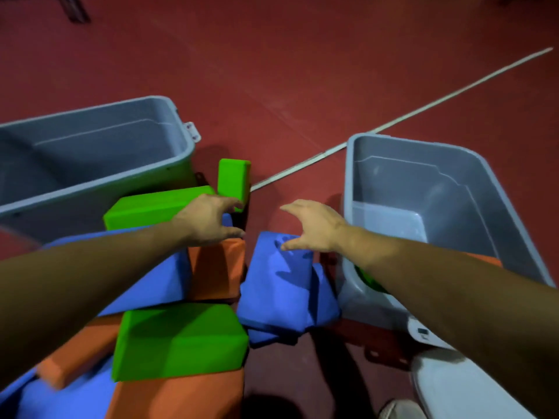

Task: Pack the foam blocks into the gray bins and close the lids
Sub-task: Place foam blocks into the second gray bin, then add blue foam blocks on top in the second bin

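Note:
Green, blue and orange foam blocks lie piled on the red floor between two open gray bins. My left hand point(211, 219) hovers with fingers spread over an orange block point(217, 267), its fingertips close to a small upright green block point(233, 179). My right hand point(314, 228) is open too, with its thumb touching the top of a blue block point(281, 285). The left gray bin point(181, 137) looks bare inside. The right gray bin point(351, 182) holds a green piece point(369, 281) and an orange piece point(484, 258), both mostly hidden by my right forearm. A large green block point(178, 340) lies at the front.
A gray lid point(447, 385) lies on the floor at the lower right, beside the right bin. A white line point(423, 107) crosses the red floor behind the bins. A shoe tip point(399, 409) shows at the bottom edge. A long green block point(151, 207) leans by the left bin.

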